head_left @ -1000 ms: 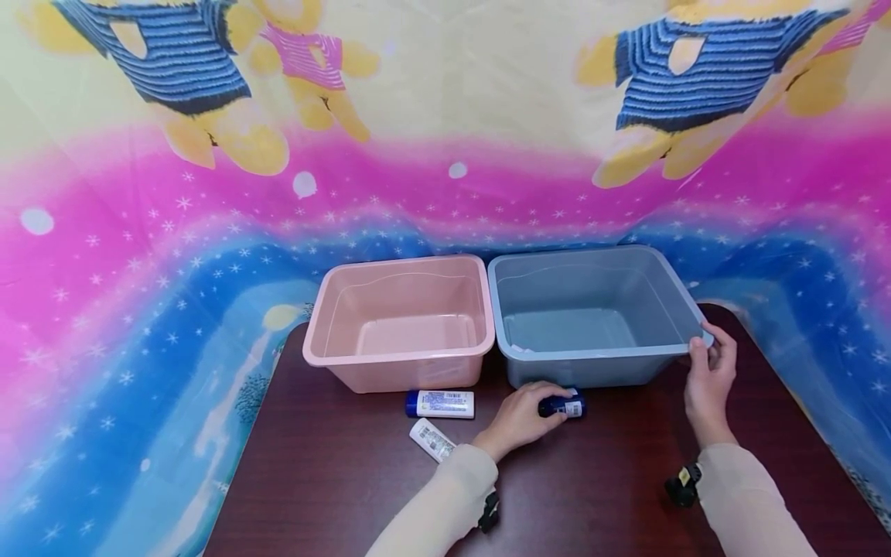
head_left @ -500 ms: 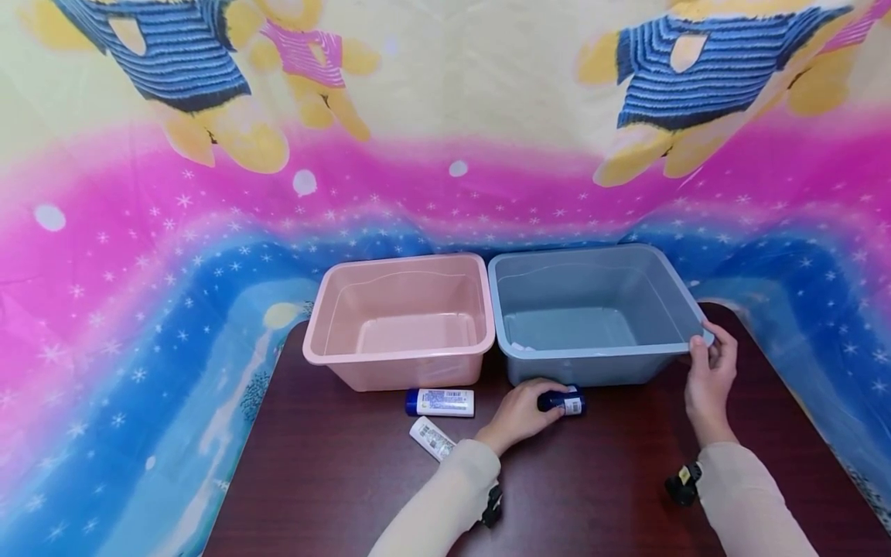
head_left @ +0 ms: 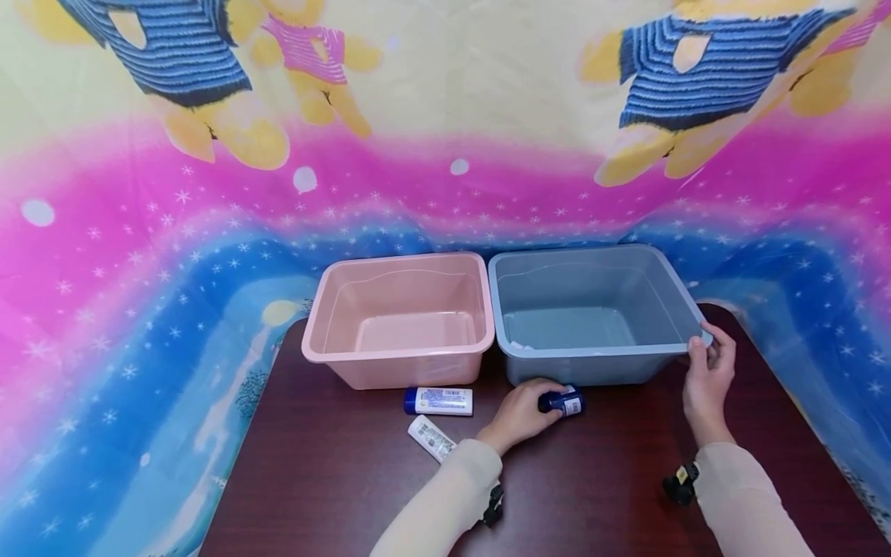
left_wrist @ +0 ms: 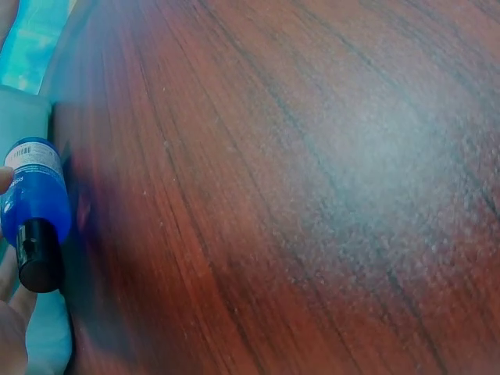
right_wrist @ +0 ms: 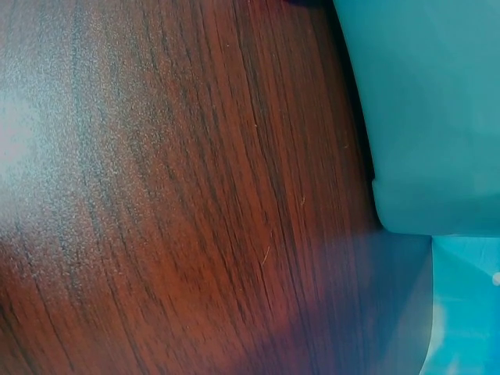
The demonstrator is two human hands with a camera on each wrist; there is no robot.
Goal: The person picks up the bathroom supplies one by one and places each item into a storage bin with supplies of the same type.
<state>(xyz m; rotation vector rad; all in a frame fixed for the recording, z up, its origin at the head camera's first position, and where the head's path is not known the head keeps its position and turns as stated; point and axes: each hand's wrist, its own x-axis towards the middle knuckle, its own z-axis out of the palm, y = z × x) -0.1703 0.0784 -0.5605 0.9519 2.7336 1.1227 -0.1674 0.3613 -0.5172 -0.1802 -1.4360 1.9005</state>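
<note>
My left hand [head_left: 517, 414] grips a small dark blue bottle [head_left: 573, 402] just in front of the blue-grey basin [head_left: 592, 370]. The left wrist view shows this bottle's black cap [left_wrist: 39, 258] and white label, with fingers at its side. At the basin's front right corner, my right hand [head_left: 710, 383] holds the rim between thumb and fingers. The right wrist view has only the basin's wall and the tabletop, with the hand itself out of sight. Something small and white [head_left: 519, 346] shows inside the basin at its front left corner.
A pink basin [head_left: 411, 375] stands left of the blue-grey one, their rims close together. Before it lie a white bottle with a blue cap [head_left: 440, 401] and a white bottle [head_left: 430, 437], partly behind my left sleeve. A patterned cloth [head_left: 445, 193] hangs behind the dark wooden table [head_left: 592, 495].
The blue bottle has turned slightly in my left hand, its label now more tilted. My right hand stays at the basin's corner, and the basins have not visibly moved.
</note>
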